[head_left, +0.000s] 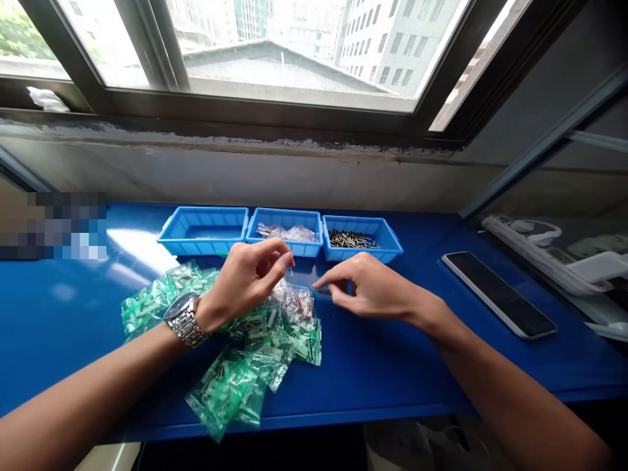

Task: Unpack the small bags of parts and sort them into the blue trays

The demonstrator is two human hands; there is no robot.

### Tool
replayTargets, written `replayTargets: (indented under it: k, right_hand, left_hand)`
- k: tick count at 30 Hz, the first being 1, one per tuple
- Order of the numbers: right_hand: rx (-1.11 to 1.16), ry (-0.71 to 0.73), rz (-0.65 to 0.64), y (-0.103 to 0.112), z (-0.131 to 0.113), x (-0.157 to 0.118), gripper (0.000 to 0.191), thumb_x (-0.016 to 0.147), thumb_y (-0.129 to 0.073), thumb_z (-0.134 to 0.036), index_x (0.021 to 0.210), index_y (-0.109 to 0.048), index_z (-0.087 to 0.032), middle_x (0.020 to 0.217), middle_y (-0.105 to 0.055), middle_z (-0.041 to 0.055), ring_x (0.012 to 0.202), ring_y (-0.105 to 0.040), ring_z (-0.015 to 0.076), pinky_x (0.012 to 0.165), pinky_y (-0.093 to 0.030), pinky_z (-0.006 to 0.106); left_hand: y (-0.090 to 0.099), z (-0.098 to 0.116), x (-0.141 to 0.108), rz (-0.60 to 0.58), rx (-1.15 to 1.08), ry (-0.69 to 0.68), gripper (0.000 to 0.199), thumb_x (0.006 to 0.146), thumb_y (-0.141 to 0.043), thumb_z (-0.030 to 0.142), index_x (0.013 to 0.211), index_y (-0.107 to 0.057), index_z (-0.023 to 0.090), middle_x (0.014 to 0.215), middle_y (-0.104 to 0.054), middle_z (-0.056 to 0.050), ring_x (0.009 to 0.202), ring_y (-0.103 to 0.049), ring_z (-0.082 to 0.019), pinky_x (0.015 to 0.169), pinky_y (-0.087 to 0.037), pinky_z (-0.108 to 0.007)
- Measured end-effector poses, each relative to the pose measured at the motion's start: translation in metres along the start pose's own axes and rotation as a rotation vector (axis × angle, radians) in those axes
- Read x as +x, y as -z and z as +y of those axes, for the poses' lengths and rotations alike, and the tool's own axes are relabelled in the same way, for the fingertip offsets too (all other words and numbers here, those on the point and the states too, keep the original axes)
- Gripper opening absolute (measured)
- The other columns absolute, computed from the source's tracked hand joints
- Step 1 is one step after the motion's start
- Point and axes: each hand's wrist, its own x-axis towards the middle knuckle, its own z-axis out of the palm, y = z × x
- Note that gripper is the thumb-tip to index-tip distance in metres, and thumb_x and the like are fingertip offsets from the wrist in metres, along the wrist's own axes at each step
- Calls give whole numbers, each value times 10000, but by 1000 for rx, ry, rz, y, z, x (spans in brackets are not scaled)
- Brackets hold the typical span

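Worktop [383, 373] has 3 blue bins [307, 250] along back edge; R-most holds metal pins [350, 239], mid one clear bags [299, 233]. Green packets [228, 386] pile L of ctr, poking over front edge; clear packet [300, 306] at pile's R side. L hand [245, 281] curls above pile, can't tell if it's gripping; R hand [375, 288] pinches small dark pc [322, 292] nr clear packet. Phone [498, 293] nr R end.

Parts bins [364, 254] and bagged hardware [226, 391] suggest a workshop

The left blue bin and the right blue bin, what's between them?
In the head view, a middle blue bin sits between them, holding clear plastic bags.
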Motion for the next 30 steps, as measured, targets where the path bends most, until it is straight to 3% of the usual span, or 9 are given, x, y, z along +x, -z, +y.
replayTargets:
  k: [4,9,12,18,23,27,30]
  right_hand:
    - [568,-60,177,-11,12,10,265,979,-629,-305,1140,-796,-176,815,-791,39,637,-754,171,526,-564,253]
    - [805,-56,383,-32,10,17,238,971,-716,-375,1067,-737,-158,888,-816,81,671,-798,198,499,-562,238]
    - [851,-71,440,-37,9,17,242,976,-726,-385,1065,-683,-164,907,-817,86,673,-807,207,493,-555,233]
    - [864,-81,401,-37,6,16,248,991,-715,-400,1054,-622,-180,931,-814,86,705,-816,215,514,-554,231]
    - [754,-33,459,-34,4,16,233,999,-697,-392,955,-704,-163,900,-793,72,690,-781,182,533,-561,240]
    - [677,-14,565,-33,4,17,216,965,-740,-369,904,-776,-165,778,-733,32,595,-667,119,499,-516,217]
    - [695,-34,566,-34,5,18,194,952,-758,-363,937,-813,-178,677,-681,1,524,-575,89,458,-456,202]
  left_hand:
    - [-1,0,1,13,-23,48,242,1042,-567,306,870,-671,171,604,-650,1,462,-552,-95,421,-400,-203]
    - [-1,0,2,-33,-45,97,279,1043,-568,361,908,-705,160,598,-619,8,448,-492,-87,416,-363,-204]
    - [-1,1,0,-59,-66,99,255,1010,-632,368,901,-719,156,603,-621,7,442,-467,-79,412,-340,-203]
    - [-4,3,-1,-50,-117,105,220,994,-663,340,885,-718,157,646,-652,-10,458,-458,-79,412,-340,-206]
    - [-5,3,0,-25,-124,87,193,989,-669,303,859,-683,161,558,-531,41,451,-398,-68,411,-307,-198]
    - [-5,2,1,-2,-170,94,166,1000,-668,304,919,-703,164,541,-516,53,432,-378,-64,399,-280,-203]
    - [-4,3,1,25,-187,97,172,996,-680,305,903,-710,163,526,-505,55,430,-370,-65,394,-268,-207]
